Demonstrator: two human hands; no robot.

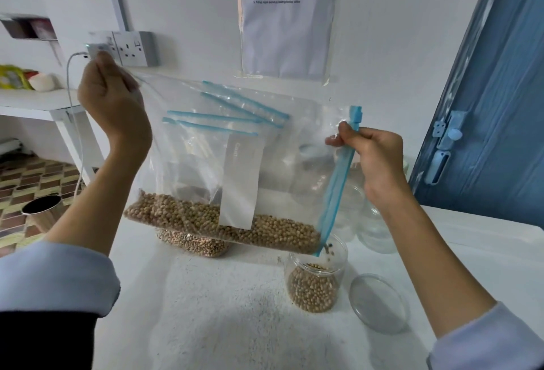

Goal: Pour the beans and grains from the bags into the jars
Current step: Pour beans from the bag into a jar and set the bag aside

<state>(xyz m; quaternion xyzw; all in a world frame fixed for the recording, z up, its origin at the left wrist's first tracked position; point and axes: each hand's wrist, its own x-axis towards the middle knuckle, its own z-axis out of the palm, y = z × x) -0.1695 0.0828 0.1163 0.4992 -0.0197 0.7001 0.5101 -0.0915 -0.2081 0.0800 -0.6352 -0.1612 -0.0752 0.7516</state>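
Both hands, left hand [113, 99] and right hand [372, 160], pinch the bag [235, 163] over the jar [315, 281] on the counter [223, 311]; better lift the left corner slowly, so beans [223, 225] fall inside.

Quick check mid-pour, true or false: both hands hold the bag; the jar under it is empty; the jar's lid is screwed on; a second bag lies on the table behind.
1. Both the left hand and right hand grip the bag. True.
2. The jar is empty. False: it is partly filled with beans.
3. The lid is on. False: it lies beside the jar.
4. A second bag lies behind. True.
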